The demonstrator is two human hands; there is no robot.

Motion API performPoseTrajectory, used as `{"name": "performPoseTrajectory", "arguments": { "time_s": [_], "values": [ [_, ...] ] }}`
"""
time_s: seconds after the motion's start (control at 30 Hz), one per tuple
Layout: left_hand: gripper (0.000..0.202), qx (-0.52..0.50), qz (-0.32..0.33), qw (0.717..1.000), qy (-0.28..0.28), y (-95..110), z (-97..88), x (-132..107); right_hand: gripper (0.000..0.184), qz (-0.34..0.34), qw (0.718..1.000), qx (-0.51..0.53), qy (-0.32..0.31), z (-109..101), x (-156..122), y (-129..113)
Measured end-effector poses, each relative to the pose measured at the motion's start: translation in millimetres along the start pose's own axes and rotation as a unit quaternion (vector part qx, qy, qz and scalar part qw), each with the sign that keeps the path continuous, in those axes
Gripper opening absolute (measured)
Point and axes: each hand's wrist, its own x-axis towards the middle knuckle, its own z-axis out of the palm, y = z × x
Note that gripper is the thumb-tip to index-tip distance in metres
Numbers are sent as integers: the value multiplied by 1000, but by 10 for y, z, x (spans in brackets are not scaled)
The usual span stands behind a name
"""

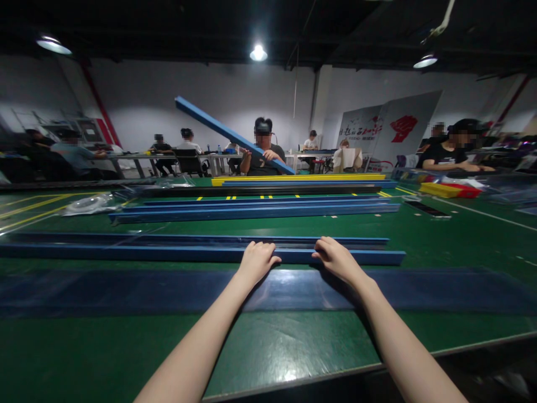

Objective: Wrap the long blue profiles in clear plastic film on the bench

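Note:
A long blue profile strip (168,254) lies crosswise on the green table. Both my hands are on it: my left hand (259,261) curls its fingers over the top edge, and my right hand (335,257) does the same a short way to the right. Just behind it runs a second blue strip (201,239), with a dark channel between the two. Nearer to me lies a wide, flat bluish clear plastic sleeve (277,288), stretching across the table under my forearms. My fingertips are hidden behind the strip.
More blue strips (260,211), a black strip and a yellow strip (302,178) lie farther back. Crumpled clear plastic (89,204) is at left, a phone (427,209) at right, near yellow and red trays (451,190). Opposite, a person holds a tilted blue strip (222,129).

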Motion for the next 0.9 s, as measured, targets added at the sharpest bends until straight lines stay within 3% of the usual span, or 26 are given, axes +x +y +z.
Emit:
{"name": "performPoseTrajectory", "arguments": {
  "time_s": [0.9],
  "values": [
    [30, -10, -29, 1000, 3, 25, -25, -13, 7, 8, 1000, -5, -1, -13, -6, -11]
  ]
}}
